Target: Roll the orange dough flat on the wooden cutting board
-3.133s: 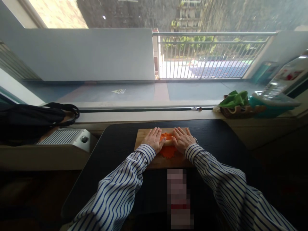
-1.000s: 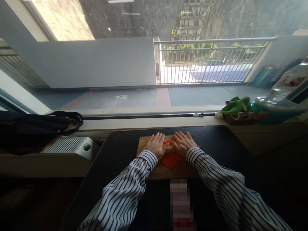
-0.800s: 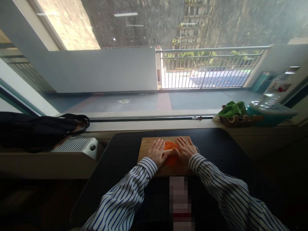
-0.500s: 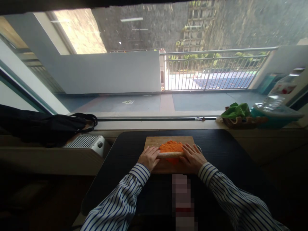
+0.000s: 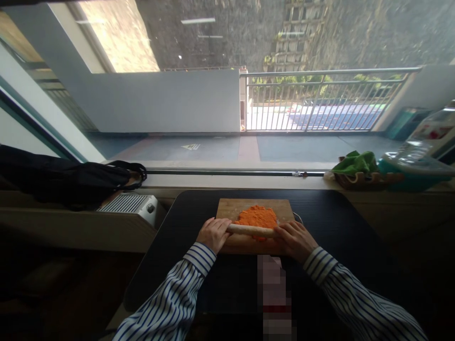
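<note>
A pale wooden rolling pin (image 5: 251, 230) lies crosswise over a flattened sheet of orange dough (image 5: 258, 216) with ragged edges. My left hand (image 5: 214, 233) is closed around the pin's left end. Around its right end my right hand (image 5: 295, 238) is closed too. Most of the dough shows beyond the pin, with a small strip on the near side. Beneath it is a wooden cutting board (image 5: 227, 207), dusted with pale flecks. The hands cover both ends of the pin.
The board rests on a black table (image 5: 192, 208) by a window. A thin curved rim (image 5: 299, 218) peeks out right of the board. On the sill are a black bag (image 5: 71, 182), a green cloth (image 5: 355, 163), a teal tub (image 5: 412, 173) and a clear bottle (image 5: 426, 135). A white heater (image 5: 140, 208) stands left.
My hands have moved farther apart toward the pin's ends, uncovering more of it. They now wrap the ends rather than lying across them. The view has shifted slightly.
</note>
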Tool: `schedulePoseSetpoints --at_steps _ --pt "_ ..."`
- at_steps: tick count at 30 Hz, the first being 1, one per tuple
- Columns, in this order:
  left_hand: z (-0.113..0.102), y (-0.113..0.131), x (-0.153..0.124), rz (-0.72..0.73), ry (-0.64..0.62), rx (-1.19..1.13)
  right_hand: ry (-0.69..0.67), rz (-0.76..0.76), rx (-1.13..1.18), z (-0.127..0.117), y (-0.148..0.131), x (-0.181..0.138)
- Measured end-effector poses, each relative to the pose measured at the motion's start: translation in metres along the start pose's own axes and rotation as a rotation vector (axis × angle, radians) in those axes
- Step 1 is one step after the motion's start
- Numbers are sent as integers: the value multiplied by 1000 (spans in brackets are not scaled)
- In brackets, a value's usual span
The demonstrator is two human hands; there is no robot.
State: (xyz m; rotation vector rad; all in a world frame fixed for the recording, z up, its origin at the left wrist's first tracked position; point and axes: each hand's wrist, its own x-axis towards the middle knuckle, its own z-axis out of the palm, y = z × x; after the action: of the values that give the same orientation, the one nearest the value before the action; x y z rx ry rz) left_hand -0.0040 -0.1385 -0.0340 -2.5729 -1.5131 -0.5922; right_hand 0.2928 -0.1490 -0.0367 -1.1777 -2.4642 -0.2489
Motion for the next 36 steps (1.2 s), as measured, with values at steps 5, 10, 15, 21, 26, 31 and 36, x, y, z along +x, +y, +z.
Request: schedulePoseSetpoints --at_steps 5,10,15,21,26,31,36 --pt "2 -9 7 -20 -17 56 -20 30 18 -7 -27 1" --pt "4 -15 17 -34 -41 55 14 121 27 1 -53 6" --pt "2 -18 14 -44 -92 70 -9 106 22 8 -63 13" --pt "10 -16 13 -41 -64 36 -11 72 -39 10 -57 15" --pt "23 -15 27 -42 -19 11 -39 68 -46 12 -57 15" --pt "31 -16 34 -70 -32 21 -57 29 -66 12 -49 15" --pt "33 -14 32 -107 -36 45 -70 -10 -75 12 -37 17"
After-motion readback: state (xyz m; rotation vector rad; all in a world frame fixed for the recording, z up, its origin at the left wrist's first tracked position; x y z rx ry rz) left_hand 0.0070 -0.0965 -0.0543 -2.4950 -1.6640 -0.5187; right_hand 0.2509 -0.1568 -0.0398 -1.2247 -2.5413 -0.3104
